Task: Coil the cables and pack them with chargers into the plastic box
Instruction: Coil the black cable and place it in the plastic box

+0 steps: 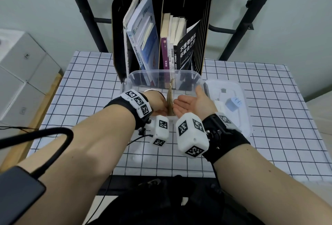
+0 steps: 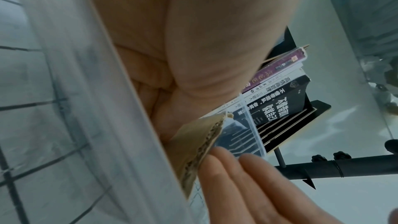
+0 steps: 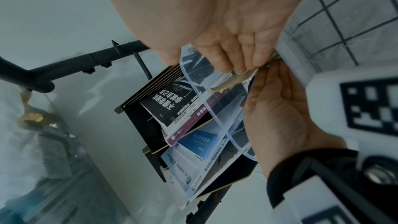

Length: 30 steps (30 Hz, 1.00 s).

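The plastic box (image 1: 164,78) stands directly under both hands, and a cardboard divider (image 1: 170,99) stands on edge inside it, its long axis running away from the person. The left hand (image 1: 158,105) touches the divider's left face; whether its fingers are curled I cannot tell. The right hand (image 1: 193,101) lies flat and relaxed against the right face, grasping nothing. A blue charger (image 1: 231,104) lies on the lid (image 1: 246,127), just right of the right hand, so I judge this hand nearer for fetching it.

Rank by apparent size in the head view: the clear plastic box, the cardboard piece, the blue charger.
1. Clear plastic box, clearly largest.
2. Cardboard piece, partly hidden between the hands.
3. Blue charger, smallest, though the half-hidden cardboard makes this close.
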Each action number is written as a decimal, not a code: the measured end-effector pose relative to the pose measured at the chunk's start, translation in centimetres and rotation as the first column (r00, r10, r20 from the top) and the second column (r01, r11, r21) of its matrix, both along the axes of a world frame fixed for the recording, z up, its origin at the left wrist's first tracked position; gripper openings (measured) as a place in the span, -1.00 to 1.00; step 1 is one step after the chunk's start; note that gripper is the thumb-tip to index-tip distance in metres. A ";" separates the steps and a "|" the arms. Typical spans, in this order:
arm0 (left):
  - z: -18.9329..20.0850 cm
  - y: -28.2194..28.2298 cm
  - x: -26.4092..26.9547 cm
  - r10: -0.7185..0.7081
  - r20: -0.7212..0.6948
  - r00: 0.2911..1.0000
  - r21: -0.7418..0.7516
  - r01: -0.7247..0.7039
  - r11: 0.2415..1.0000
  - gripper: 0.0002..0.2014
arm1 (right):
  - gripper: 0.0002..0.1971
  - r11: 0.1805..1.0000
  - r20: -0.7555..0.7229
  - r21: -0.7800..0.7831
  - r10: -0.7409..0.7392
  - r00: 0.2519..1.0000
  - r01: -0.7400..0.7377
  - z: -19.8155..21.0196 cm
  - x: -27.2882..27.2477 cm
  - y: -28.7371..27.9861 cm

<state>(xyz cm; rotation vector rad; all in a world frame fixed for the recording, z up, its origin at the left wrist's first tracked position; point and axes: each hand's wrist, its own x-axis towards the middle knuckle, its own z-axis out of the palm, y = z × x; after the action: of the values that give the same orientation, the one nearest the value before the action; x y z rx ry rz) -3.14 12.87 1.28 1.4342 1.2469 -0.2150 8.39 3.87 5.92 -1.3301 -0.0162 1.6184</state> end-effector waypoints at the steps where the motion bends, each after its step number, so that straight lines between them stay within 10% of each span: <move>1: 0.1 0.0 0.0 0.051 0.031 0.998 -0.025 -0.051 0.998 -0.89 | -0.22 1.000 0.003 -0.002 -0.001 1.000 0.001 0.0 0.0 0.0; 8: 1.0 0.4 1.1 0.417 0.204 0.886 -0.032 -0.419 0.907 -0.62 | -0.23 0.999 0.028 -0.014 0.038 0.999 -0.038 0.3 -0.2 0.3; 12: 0.7 0.3 1.0 0.182 0.072 0.981 0.277 -0.195 0.941 -0.74 | -0.24 0.998 0.038 -0.022 0.052 0.998 -0.052 0.5 -0.4 0.3; 30: 0.9 0.6 0.7 0.023 -0.134 0.991 0.407 0.034 0.913 -0.71 | -0.23 1.000 -0.007 0.024 -0.002 1.000 0.002 0.5 -0.4 0.0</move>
<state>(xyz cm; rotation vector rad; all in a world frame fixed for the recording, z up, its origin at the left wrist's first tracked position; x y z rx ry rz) -2.46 13.48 2.16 1.8062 1.4601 -0.0552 8.01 3.92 6.44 -1.3057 -0.0298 1.6163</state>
